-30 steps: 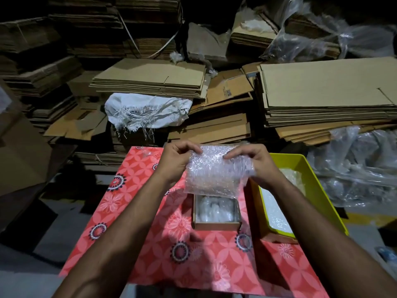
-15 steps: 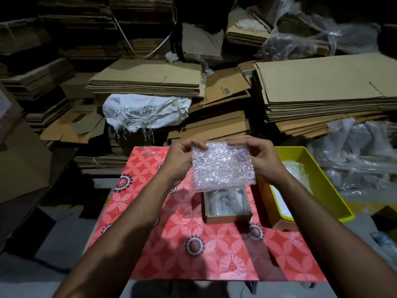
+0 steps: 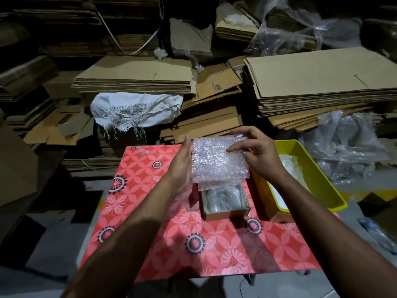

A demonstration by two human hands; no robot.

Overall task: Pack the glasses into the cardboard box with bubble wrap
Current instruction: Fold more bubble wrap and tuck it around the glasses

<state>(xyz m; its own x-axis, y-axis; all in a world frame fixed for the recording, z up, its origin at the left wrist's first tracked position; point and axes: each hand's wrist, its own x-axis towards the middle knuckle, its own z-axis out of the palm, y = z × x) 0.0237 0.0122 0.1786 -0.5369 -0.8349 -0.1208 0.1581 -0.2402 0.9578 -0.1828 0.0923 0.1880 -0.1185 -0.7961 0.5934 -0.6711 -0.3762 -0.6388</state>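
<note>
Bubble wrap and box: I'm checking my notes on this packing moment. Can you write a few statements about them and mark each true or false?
1. Both hands are on the bubble wrap. True: left hand, right hand.
2. The wrap lies flat on the red cloth. False: it is held up above the cardboard box.
3. The cardboard box is open with wrapped items inside. True.
4. The yellow tray sits left of the box. False: it is to the right.
</note>
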